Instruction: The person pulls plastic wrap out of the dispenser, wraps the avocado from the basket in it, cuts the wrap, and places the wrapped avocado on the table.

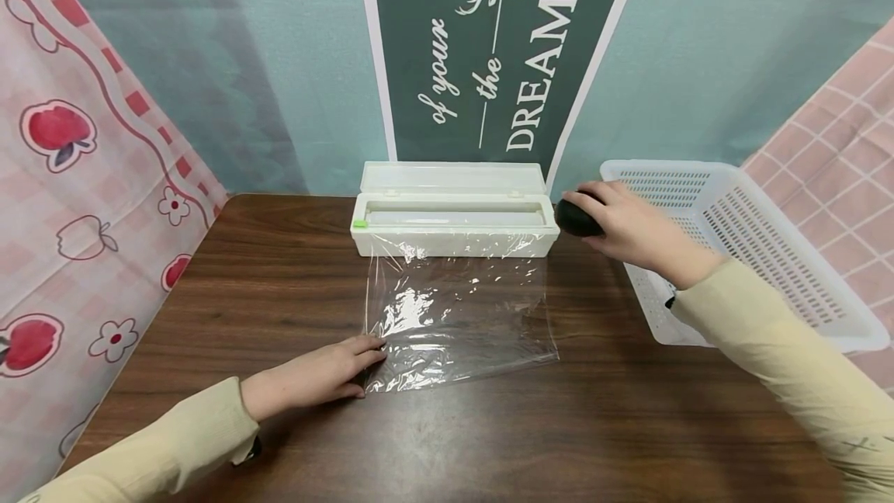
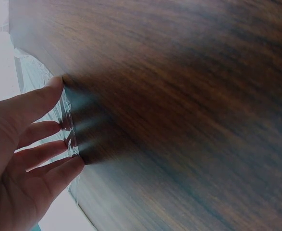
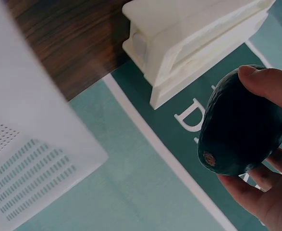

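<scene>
A dark avocado (image 3: pixel 241 125), its brown stem scar showing, is gripped by my right hand (image 1: pixel 625 225) between the basket and the wrap box. The fingers curl around it in the right wrist view. Clear plastic wrap (image 1: pixel 461 317) runs out of the white dispenser box (image 1: pixel 454 244) and lies over the wooden table (image 1: pixel 279 286), shiny and slightly wrinkled. My left hand (image 1: pixel 317 375) rests at the sheet's left edge near its front corner. In the left wrist view its fingers (image 2: pixel 66 175) are spread, with tips touching down along the film's edge.
At the right stands a white perforated plastic basket (image 1: pixel 646 309), partly covered by my right forearm. The dispenser's lid (image 1: pixel 454 177) is raised, and a green slider (image 1: pixel 359 223) sits at its left end. Fabric curtains (image 1: pixel 293 60) border the table at the back and sides.
</scene>
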A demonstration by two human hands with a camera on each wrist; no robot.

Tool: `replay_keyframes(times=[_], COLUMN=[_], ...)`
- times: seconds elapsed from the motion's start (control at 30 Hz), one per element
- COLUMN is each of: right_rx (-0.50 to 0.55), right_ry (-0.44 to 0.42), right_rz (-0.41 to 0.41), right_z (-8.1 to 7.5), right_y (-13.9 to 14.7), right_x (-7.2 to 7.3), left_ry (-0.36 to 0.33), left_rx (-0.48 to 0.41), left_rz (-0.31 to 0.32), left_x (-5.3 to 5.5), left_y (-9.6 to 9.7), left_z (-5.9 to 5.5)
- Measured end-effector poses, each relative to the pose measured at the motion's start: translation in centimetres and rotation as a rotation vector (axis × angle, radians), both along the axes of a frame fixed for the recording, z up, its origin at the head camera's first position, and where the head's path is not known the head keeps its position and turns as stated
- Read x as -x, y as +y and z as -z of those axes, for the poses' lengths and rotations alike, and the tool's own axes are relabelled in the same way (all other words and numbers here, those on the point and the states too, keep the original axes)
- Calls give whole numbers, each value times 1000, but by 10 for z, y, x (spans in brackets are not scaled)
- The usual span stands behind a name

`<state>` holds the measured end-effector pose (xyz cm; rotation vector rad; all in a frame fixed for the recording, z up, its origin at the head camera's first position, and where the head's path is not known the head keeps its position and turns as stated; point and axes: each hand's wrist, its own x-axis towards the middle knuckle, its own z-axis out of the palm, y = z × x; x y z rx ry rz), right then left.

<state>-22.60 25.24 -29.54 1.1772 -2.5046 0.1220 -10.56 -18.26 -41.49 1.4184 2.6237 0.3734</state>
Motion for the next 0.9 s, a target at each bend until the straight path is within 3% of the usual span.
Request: replay_keyframes(times=[0.4,0.9], right_rx=[-2,17], right_ry=[-16,-6], right_rz=[-57,-128], right_z=[2,13], right_y=[-20,-39], right_x=[-11,-23], left_ry=[-4,29], left_rx=[2,2], left_rz=[-4,2], left_x=[0,-2], left_y=[1,1], left_z=[-1,7])
